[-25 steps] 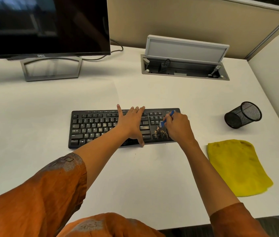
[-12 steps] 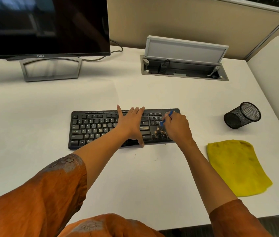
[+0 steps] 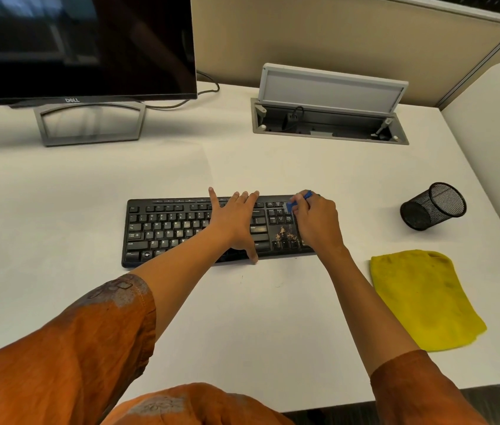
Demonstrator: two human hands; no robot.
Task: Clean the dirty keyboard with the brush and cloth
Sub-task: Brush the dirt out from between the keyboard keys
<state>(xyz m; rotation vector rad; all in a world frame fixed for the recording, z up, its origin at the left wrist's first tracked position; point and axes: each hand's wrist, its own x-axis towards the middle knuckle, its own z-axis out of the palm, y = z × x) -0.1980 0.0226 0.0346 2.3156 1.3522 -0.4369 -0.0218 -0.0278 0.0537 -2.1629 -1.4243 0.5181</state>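
A black keyboard [image 3: 169, 231] lies on the white desk, with brownish crumbs [image 3: 284, 234] on its right-hand keys around the arrow block. My left hand [image 3: 236, 222] presses flat on the keys right of the middle, fingers straight and spread. My right hand [image 3: 316, 222] grips a small blue brush [image 3: 299, 201] over the keyboard's upper right keys; its bristle end touches the keys there. A yellow cloth [image 3: 423, 299] lies flat on the desk to the right of my right forearm, untouched.
A black mesh pen cup [image 3: 432, 207] lies tipped on its side at the right. A Dell monitor [image 3: 80, 47] on a grey stand occupies the back left. An open cable hatch [image 3: 328, 124] sits in the desk at the back centre.
My right hand has shifted the brush from the middle right keys up toward the keyboard's top right corner. My left hand stays pressed in place.
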